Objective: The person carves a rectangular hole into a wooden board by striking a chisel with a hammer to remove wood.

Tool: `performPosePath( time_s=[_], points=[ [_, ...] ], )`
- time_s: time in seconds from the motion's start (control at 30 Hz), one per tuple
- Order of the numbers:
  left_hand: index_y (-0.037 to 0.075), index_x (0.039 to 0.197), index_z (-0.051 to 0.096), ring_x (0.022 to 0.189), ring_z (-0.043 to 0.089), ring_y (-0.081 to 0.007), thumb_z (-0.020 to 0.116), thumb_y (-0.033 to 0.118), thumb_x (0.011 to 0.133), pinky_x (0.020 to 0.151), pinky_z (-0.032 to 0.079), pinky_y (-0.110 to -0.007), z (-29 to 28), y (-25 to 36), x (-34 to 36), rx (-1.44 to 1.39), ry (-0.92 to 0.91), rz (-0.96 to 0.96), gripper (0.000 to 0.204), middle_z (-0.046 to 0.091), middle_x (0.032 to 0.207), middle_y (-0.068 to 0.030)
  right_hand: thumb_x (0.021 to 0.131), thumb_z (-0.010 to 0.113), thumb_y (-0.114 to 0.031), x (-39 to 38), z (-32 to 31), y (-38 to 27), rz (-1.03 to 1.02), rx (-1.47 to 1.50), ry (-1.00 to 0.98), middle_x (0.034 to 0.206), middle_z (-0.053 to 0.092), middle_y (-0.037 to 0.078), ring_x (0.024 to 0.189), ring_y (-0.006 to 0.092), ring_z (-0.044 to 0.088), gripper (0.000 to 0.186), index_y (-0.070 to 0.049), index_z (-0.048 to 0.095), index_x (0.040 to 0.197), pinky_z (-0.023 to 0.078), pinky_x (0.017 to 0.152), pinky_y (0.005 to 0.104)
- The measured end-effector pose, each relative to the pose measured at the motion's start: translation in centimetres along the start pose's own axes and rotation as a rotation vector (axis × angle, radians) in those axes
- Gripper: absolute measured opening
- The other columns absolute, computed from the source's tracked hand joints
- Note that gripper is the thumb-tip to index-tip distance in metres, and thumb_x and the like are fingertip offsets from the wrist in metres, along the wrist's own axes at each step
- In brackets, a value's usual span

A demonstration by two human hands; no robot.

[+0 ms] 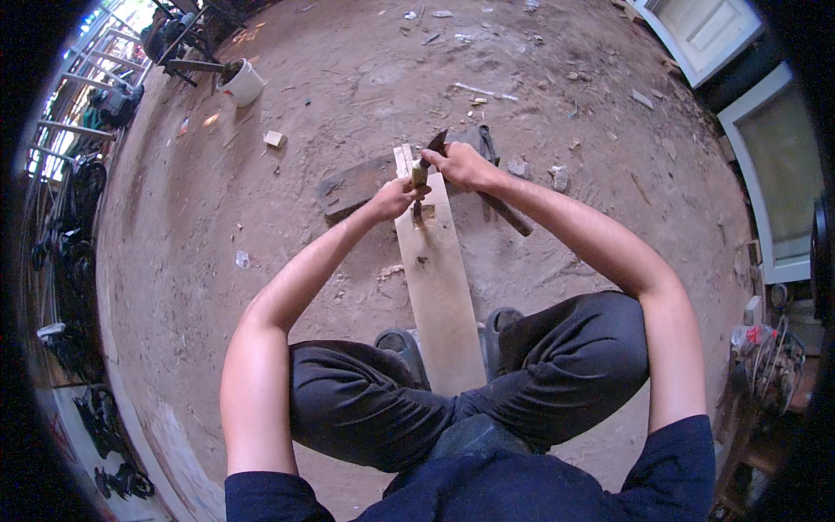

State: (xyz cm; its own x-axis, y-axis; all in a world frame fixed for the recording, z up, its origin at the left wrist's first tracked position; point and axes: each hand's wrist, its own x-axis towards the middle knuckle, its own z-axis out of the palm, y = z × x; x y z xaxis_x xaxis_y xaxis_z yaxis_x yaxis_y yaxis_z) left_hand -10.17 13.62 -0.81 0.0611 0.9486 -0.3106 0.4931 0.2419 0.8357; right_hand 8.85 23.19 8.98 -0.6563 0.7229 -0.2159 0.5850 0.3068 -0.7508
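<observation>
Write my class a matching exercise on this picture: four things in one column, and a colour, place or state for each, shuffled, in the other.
Column one
1. Bucket
2. Left hand
3. Board
4. T-shirt

Column two
A. Pale wood, running out from between the person's legs
B. Navy blue, at the bottom of the picture
C. White, at the upper left
D. Closed around a chisel-like tool

Right pairs: 1-C, 2-D, 3-A, 4-B
</observation>
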Motion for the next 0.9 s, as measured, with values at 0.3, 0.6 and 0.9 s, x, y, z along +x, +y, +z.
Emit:
performPosePath(
  time_s=[0.3, 0.6, 0.9],
  points=[
    [0.004, 0.115, 0.062, 0.108, 0.06, -0.017, 0.064, 0.027, 0.092, 0.096, 0.045, -0.035, 0.7, 2.8, -1.3, 0.026, 0.061, 0.154, 0.032, 0.066, 0.111, -0.0054, 0.091, 0.053, -0.053, -2.0, -0.2, 0.2, -0.11, 0.031, 0.036, 0.065, 0.062, 0.018, 0.061, 0.0257, 0.063, 0.06, 0.006, 0.063, 0.089, 0.05, 0.059, 0.0405],
    [0.001, 0.109, 0.061, 0.095, 0.058, -0.0133, 0.062, 0.022, 0.094, 0.085, 0.048, -0.032, 0.2, 2.1, -0.8, -0.18, 0.002, 0.223, 0.026, 0.064, 0.102, -0.0037, 0.094, 0.054, -0.044, -2.5, -0.1, -2.2, -0.2, 0.147, 0.186, 0.07, 0.061, 0.022, 0.062, 0.022, 0.06, 0.05, 0.006, 0.063, 0.091, 0.046, 0.059, 0.0395],
    [0.003, 0.112, 0.057, 0.103, 0.059, -0.0167, 0.058, 0.001, 0.091, 0.094, 0.046, -0.033, 0.9, 1.5, -0.3, -0.199, -0.026, 0.208, 0.021, 0.064, 0.105, -0.0056, 0.095, 0.048, -0.046, -1.7, 0.9, -1.7, -0.106, 0.069, 0.017, 0.09, 0.067, 0.024, 0.089, 0.0362, 0.067, 0.049, -0.001, 0.066, 0.101, 0.05, 0.076, 0.044]
  ],
)
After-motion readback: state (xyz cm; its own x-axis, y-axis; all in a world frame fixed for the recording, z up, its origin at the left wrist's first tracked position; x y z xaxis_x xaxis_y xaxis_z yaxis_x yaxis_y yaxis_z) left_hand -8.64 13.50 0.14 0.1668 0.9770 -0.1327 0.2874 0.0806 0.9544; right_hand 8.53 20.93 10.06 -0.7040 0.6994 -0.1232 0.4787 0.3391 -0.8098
